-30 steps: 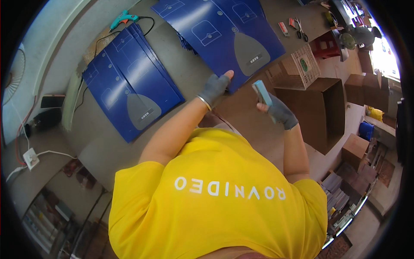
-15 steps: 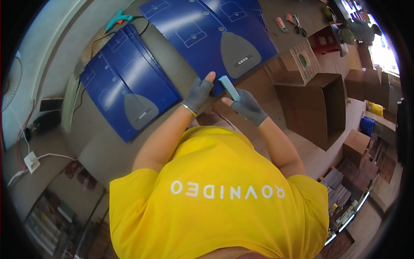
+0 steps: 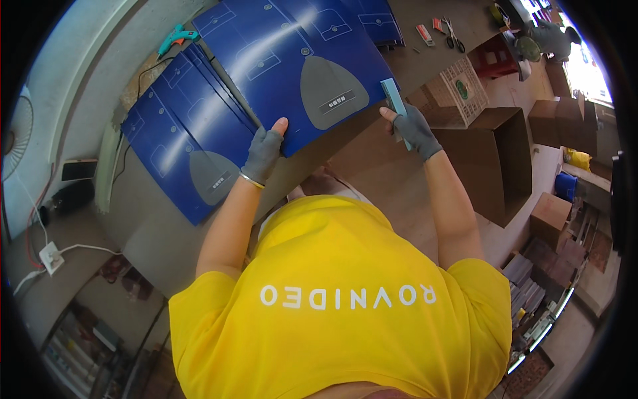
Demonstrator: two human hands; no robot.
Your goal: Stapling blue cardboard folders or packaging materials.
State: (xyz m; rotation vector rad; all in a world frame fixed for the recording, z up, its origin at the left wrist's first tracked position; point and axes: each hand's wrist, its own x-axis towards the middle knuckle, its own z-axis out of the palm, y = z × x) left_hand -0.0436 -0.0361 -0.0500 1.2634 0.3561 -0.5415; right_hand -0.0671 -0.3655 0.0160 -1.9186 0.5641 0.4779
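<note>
A glossy blue printed cardboard sheet with a grey rounded panel lies on the table, its near edge toward me. My left hand, in a grey fingerless glove, grips its near left corner, thumb on top and fingers partly hidden underneath. At the sheet's near right corner, my right hand, gloved alike, is closed round a light blue stapler. The stapler's front end is right at the sheet's edge; whether its jaws enclose the edge I cannot tell. To the left lies a stack of similar blue sheets, partly overlapped.
A teal glue gun lies at the back left. Scissors and small red-and-white boxes rest on the table at the back right. An open cardboard box and a woven crate stand to my right.
The large blue sheet has shifted left and nearer to me. My left hand has moved left with its corner, and my right hand has carried the stapler right to the other corner.
</note>
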